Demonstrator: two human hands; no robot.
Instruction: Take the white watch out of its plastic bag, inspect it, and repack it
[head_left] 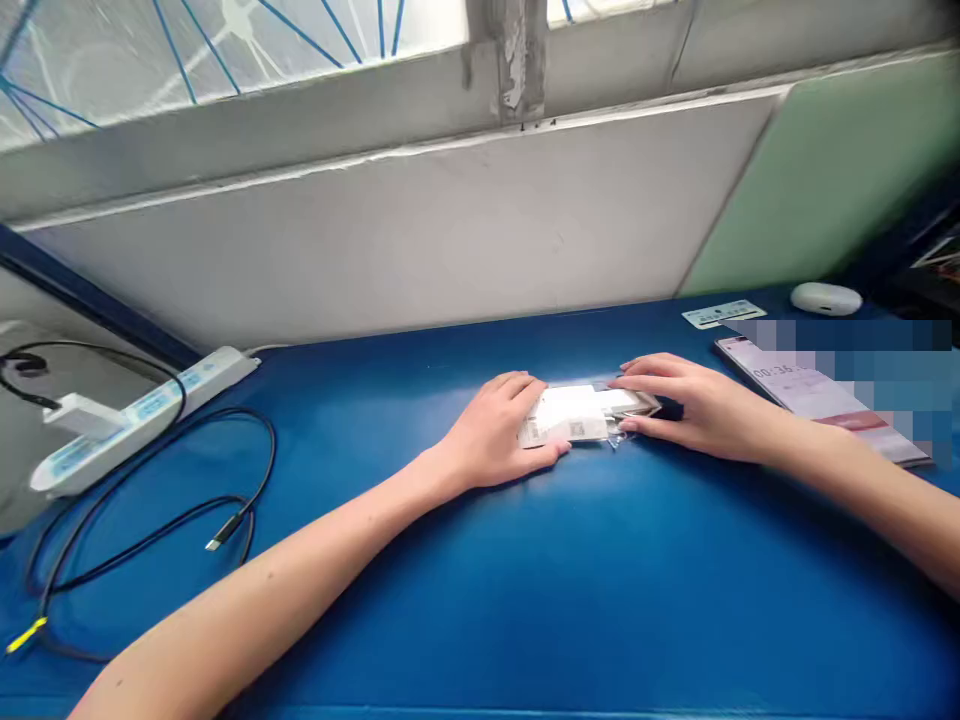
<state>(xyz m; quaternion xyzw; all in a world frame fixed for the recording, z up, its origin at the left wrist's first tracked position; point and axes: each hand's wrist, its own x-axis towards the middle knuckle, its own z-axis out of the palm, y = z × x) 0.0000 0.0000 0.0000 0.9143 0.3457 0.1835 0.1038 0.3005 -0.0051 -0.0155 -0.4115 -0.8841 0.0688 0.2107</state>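
Fingers of both the left hand (501, 432) and the right hand (694, 408) lie flat and slightly spread, pressing opposite ends of a white plastic-wrapped packet (577, 412) resting mid-table on the blue table (525, 580), near a phone (810, 395).

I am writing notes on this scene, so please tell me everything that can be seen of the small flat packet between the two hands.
The packet is small, flat and mostly white, seemingly wrapped in clear film. A label with print too small to read shows at its near left corner; its far right edge looks darker. It lies flat on the blue table. The left hand lies over its left end, thumb at the near edge; the right hand touches its right end with outstretched fingers.
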